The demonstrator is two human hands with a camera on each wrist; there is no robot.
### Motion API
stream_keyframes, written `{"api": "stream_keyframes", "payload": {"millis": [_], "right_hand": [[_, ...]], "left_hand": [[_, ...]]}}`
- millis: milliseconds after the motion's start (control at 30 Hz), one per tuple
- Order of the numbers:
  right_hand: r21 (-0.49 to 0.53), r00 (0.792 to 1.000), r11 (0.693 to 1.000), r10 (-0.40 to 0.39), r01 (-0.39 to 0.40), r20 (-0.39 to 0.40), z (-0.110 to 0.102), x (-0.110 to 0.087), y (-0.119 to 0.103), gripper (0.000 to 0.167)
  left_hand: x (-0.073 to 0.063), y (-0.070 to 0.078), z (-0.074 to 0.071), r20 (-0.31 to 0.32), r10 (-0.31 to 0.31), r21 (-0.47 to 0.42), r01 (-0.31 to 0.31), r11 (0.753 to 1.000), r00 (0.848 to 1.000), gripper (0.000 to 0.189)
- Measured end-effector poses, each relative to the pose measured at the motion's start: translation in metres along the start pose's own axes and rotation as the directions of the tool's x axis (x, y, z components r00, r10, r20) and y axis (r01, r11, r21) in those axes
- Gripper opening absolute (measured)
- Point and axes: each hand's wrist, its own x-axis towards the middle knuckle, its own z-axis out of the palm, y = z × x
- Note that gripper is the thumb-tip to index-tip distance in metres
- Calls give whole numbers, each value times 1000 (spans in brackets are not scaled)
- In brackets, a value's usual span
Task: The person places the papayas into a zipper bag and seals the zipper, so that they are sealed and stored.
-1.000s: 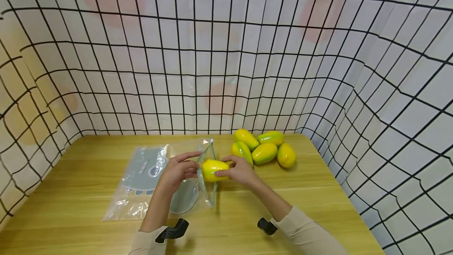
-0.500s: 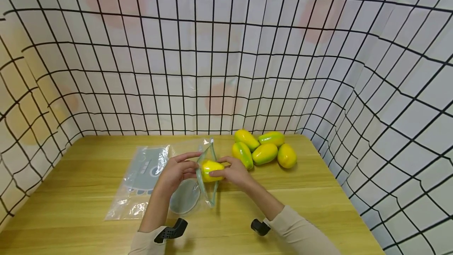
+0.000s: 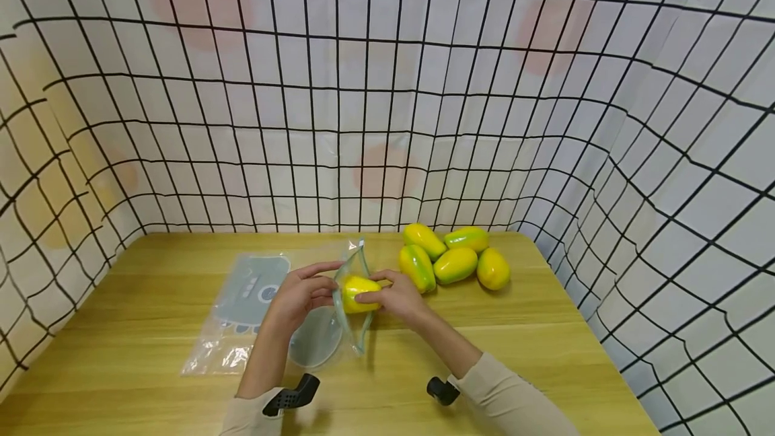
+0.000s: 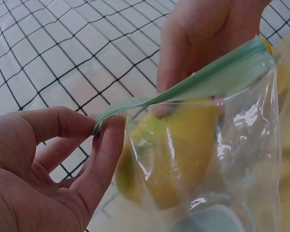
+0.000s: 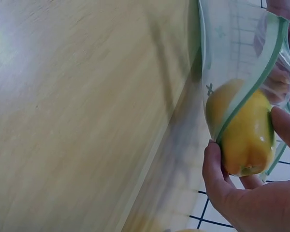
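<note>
My left hand [image 3: 301, 293] pinches the green zip edge [image 4: 208, 79] of a clear resealable bag [image 3: 214, 348] between thumb and fingers. The bag lies flat to the left, with a grey-blue print, and its mouth stands open to the right. My right hand [image 3: 401, 296] holds a yellow-green mango [image 3: 354, 288] with thumb and fingers spread round it. In the right wrist view, the mango [image 5: 251, 130] is partly inside the bag's mouth, its near end outside. The left wrist view shows its far part through the clear plastic.
Several more mangoes [image 3: 455, 265] lie grouped at the back right of the wooden table [image 3: 484, 355]. Walls of black wire grid [image 3: 387, 110] with pale cloth behind rise at the back and both sides.
My right hand has moved left, carrying the mango further into the bag's mouth. My left hand keeps its pinch on the bag's edge, almost in the same place.
</note>
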Motion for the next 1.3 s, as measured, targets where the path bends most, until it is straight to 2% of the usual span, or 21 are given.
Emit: {"api": "stream_keyframes", "payload": {"millis": [167,400,667,833,900,1100,1300], "right_hand": [[-9,1000,1000,0,0,3,-4,-1,3,61],[-50,1000,999,19,-19,5,-11,-4,6,61],[-101,1000,995,14,-14,3,-20,-7,9,63],[-122,1000,992,8,-8,-1,-23,-7,10,63],[-162,1000,987,0,-1,-4,-24,-7,9,62],[-320,999,947,-32,30,-2,-24,-8,6,59],[-357,999,933,-37,42,21,-27,-12,-2,58]], "left_hand": [[-2,2,-6,-3,5,4,-5,1000,1000,44],[-4,6,-16,-42,-11,7,11,1000,999,43],[-5,6,-26,-11,-8,18,9,1000,1000,42],[-3,2,-29,-31,-23,16,23,1000,999,39],[-1,0,-29,-36,-33,15,33,999,999,38],[0,-4,-27,14,-24,52,23,998,1000,40],[1,-5,-23,28,-12,49,10,999,1000,39]]}}
